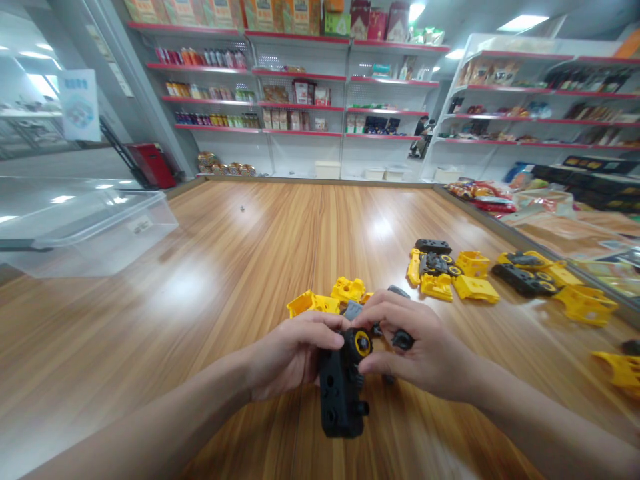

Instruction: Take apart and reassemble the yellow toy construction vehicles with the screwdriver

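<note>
My left hand [295,350] is closed around the upper end of a black toy vehicle chassis [341,403], which is tilted with its lower end toward me. A small toy wheel [361,343] with a yellow rim sits at the chassis's upper right side. The fingers and thumb of my right hand [415,340] pinch this wheel from the right. Also in my right hand, against the curled fingers, is a small black part [403,339] whose kind I cannot make out. Just beyond my hands lie yellow toy parts [349,289] and a grey piece [353,310], partly hidden by my fingers.
More yellow and black toy pieces [436,287] lie in groups at the right, with another yellow part [617,370] near the right edge. A clear plastic bin [115,233] stands at the left. Stocked shelves [300,77] line the back, beyond the wooden table [280,233].
</note>
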`<state>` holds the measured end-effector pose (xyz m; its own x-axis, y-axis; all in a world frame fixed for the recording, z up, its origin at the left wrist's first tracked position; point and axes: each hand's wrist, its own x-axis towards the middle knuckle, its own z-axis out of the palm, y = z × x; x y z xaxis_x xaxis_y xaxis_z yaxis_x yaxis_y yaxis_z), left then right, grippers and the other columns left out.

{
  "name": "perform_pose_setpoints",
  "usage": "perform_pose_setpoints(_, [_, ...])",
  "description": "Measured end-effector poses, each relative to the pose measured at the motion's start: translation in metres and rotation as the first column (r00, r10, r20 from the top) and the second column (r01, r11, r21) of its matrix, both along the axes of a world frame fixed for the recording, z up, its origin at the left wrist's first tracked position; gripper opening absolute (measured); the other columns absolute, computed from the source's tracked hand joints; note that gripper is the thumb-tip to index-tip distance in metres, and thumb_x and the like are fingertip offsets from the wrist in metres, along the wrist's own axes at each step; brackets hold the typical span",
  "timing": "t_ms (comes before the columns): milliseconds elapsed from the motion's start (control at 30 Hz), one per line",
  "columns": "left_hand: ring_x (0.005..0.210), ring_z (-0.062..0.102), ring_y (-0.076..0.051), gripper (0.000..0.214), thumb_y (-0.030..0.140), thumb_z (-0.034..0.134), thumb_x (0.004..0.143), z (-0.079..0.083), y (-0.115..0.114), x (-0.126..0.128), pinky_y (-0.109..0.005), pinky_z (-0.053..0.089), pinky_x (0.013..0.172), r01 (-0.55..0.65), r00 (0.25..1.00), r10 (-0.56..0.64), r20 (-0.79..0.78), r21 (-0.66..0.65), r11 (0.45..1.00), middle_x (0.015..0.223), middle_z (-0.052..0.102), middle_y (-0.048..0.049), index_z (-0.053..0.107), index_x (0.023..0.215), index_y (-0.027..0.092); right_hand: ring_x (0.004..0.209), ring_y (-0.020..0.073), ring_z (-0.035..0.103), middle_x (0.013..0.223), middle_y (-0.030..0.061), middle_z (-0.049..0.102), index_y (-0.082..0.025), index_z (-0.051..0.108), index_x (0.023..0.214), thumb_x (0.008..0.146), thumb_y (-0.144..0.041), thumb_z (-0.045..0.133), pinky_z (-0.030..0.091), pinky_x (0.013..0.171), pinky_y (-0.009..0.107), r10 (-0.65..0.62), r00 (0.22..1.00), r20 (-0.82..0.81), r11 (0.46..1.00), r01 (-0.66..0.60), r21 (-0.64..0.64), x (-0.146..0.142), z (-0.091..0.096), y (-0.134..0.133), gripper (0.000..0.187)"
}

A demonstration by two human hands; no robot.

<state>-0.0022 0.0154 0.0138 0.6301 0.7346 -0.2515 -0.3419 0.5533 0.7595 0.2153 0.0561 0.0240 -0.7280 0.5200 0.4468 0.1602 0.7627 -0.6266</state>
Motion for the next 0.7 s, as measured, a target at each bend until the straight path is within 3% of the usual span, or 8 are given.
perform_pose_setpoints(200, [0.084, 0.063, -0.02, 0.023, 0.026, 0.069, 0.076, -0.003, -0.002, 0.001, -0.03, 0.047, 0.076, 0.016, 0.999, -0.015, -0.044, 0.014, 1.0, 0.09, 0.065, -0.0093, 0.068, 0.095, 0.012, 0.092, 0.0171, 0.059, 0.099, 0.0043, 0.064, -0.021, 0.062, 0.111, 0.08, -0.036, 0.076, 0.046, 0.081, 0.03, 0.039, 0.999, 0.004, 0.999, -0.039, 0.002, -0.003, -0.003, -0.002, 0.037])
perform_pose_setpoints(367, [0.08, 0.064, -0.018, 0.024, 0.026, 0.069, 0.078, 0.0, -0.002, 0.002, -0.031, 0.049, 0.077, -0.026, 0.999, 0.025, -0.037, -0.014, 1.0, 0.095, 0.066, -0.0115, 0.068, 0.097, 0.01, 0.078, 0.0154, 0.055, 0.087, 0.0017, 0.06, -0.019, 0.06, 0.102, 0.077, -0.043, 0.076, 0.043, 0.07, 0.028, -0.055, 0.997, 0.045, 0.998, 0.056, -0.024, 0.0, 0.001, -0.003, 0.038])
perform_pose_setpoints(467, [0.079, 0.066, -0.02, 0.024, 0.024, 0.066, 0.079, 0.003, 0.0, 0.002, -0.034, 0.05, 0.079, -0.045, 0.999, 0.045, 0.004, -0.036, 0.998, 0.091, 0.068, -0.0124, 0.069, 0.098, 0.008, 0.071, 0.0142, 0.052, 0.082, 0.0009, 0.058, -0.019, 0.055, 0.095, 0.092, -0.038, 0.057, 0.04, 0.065, 0.028, -0.097, 0.992, 0.075, 0.993, 0.101, -0.06, 0.006, 0.007, -0.003, 0.019])
perform_pose_setpoints(567, [0.082, 0.067, -0.022, 0.028, 0.022, 0.062, 0.081, 0.003, 0.001, 0.001, -0.035, 0.051, 0.08, -0.063, 0.998, 0.064, 0.026, -0.042, 0.997, 0.094, 0.069, -0.0146, 0.069, 0.103, 0.007, 0.066, 0.0137, 0.048, 0.074, 0.0006, 0.055, -0.019, 0.052, 0.085, 0.099, -0.031, 0.037, 0.036, 0.061, 0.028, -0.115, 0.985, 0.126, 0.991, 0.122, -0.051, 0.01, 0.01, -0.002, 0.024])
perform_pose_setpoints(700, [0.079, 0.067, -0.021, 0.03, 0.021, 0.059, 0.083, 0.002, 0.001, -0.001, -0.035, 0.053, 0.077, -0.054, 0.998, 0.055, 0.029, -0.028, 0.998, 0.093, 0.07, -0.0146, 0.069, 0.108, 0.007, 0.062, 0.013, 0.045, 0.07, 0.0001, 0.052, -0.018, 0.052, 0.078, 0.097, -0.028, 0.04, 0.032, 0.059, 0.028, -0.112, 0.973, 0.201, 0.994, 0.108, 0.027, 0.009, 0.01, 0.0, 0.025])
